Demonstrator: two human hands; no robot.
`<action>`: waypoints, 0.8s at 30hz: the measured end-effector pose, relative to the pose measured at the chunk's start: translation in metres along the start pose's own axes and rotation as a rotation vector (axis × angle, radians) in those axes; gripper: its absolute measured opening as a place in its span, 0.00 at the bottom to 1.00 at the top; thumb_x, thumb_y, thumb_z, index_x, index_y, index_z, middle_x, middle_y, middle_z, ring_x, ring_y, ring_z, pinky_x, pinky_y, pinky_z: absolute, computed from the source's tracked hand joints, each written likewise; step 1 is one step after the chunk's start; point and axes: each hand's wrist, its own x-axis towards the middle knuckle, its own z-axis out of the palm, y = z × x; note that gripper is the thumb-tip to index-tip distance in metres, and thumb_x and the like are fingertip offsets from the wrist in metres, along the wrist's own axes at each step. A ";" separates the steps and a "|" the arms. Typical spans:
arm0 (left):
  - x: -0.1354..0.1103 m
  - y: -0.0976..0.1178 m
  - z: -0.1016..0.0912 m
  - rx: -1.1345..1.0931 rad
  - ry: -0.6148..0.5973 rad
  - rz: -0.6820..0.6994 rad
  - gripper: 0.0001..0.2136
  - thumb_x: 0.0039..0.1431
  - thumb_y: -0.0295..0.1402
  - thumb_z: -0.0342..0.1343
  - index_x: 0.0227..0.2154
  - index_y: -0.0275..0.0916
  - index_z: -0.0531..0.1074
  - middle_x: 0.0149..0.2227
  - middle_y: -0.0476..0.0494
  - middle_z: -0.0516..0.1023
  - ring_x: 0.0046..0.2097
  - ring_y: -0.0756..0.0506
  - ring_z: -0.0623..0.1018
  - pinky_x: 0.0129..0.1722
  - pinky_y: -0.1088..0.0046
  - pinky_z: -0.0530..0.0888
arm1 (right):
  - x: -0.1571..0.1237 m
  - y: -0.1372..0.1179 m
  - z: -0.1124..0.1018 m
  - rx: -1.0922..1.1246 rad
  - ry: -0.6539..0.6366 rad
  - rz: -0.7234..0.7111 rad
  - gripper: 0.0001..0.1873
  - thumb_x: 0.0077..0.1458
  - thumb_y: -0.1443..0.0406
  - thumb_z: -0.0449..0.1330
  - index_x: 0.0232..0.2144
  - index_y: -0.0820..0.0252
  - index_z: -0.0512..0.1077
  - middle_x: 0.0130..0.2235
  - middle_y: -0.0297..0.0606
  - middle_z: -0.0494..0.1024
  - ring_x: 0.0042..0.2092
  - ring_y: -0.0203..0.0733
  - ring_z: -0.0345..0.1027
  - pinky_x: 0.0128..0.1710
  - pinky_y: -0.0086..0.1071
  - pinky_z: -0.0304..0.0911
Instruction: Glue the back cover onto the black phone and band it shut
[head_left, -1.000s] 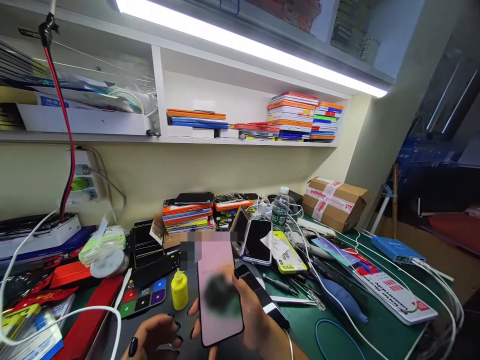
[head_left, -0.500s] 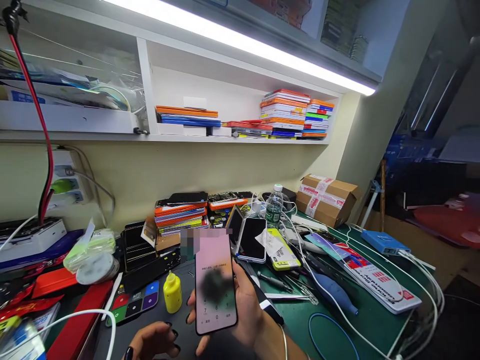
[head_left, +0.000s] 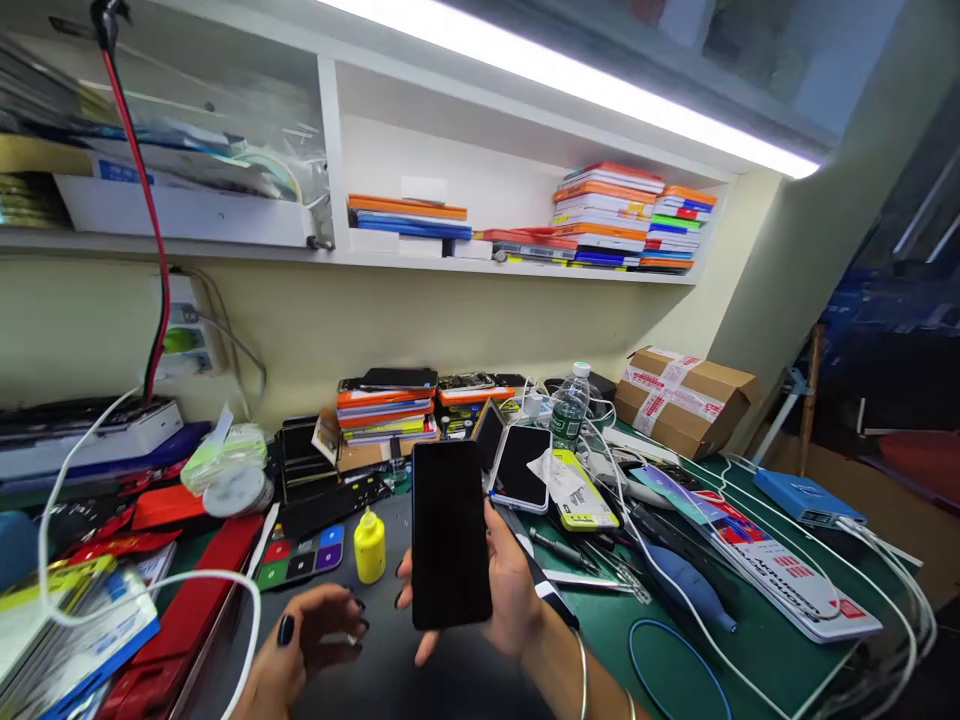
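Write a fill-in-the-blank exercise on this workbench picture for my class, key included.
1. The smartphone is in the person's ____ hand.
2. The person's other hand holds ____.
3. The small squeeze bottle is coloured ____.
4. The cardboard box is sealed with ____.

Missing words: right; nothing; yellow; tape.

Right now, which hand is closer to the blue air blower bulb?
Right. The right hand, holding the dark-screened smartphone, is left of the blue air blower bulb, apart from it. The left hand is farther left, on the phone's other side.
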 end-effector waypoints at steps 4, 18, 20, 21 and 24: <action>0.003 0.017 -0.016 0.042 0.138 0.151 0.25 0.44 0.55 0.67 0.34 0.39 0.75 0.36 0.44 0.78 0.40 0.45 0.77 0.37 0.76 0.78 | -0.005 -0.010 0.003 -0.378 0.126 -0.113 0.41 0.53 0.36 0.54 0.49 0.67 0.71 0.48 0.54 0.73 0.45 0.51 0.71 0.32 0.43 0.74; -0.018 -0.004 0.005 -0.023 0.057 0.053 0.32 0.40 0.43 0.73 0.49 0.39 0.71 0.48 0.41 0.77 0.49 0.43 0.78 0.47 0.74 0.74 | 0.001 0.028 0.059 -1.300 0.000 -0.199 0.39 0.48 0.68 0.63 0.63 0.58 0.60 0.61 0.42 0.66 0.61 0.44 0.63 0.61 0.38 0.61; -0.013 0.008 -0.003 -0.091 0.094 0.036 0.32 0.41 0.44 0.72 0.50 0.39 0.71 0.48 0.40 0.77 0.47 0.42 0.78 0.43 0.72 0.77 | 0.003 0.023 0.054 -1.327 0.018 -0.214 0.38 0.49 0.66 0.65 0.62 0.58 0.61 0.60 0.40 0.67 0.58 0.39 0.64 0.53 0.29 0.66; -0.011 0.016 -0.006 -0.144 0.109 0.031 0.33 0.40 0.46 0.72 0.50 0.39 0.71 0.47 0.40 0.78 0.45 0.41 0.79 0.41 0.70 0.78 | 0.005 0.021 0.049 -1.382 0.069 -0.204 0.31 0.53 0.66 0.63 0.60 0.58 0.64 0.58 0.40 0.69 0.54 0.37 0.67 0.49 0.27 0.68; -0.004 0.039 -0.012 -0.303 0.183 0.024 0.34 0.37 0.52 0.70 0.47 0.38 0.73 0.44 0.40 0.79 0.39 0.41 0.80 0.35 0.68 0.80 | 0.014 0.023 0.032 -1.610 0.179 -0.106 0.15 0.58 0.70 0.56 0.47 0.61 0.75 0.47 0.40 0.74 0.42 0.37 0.70 0.42 0.31 0.66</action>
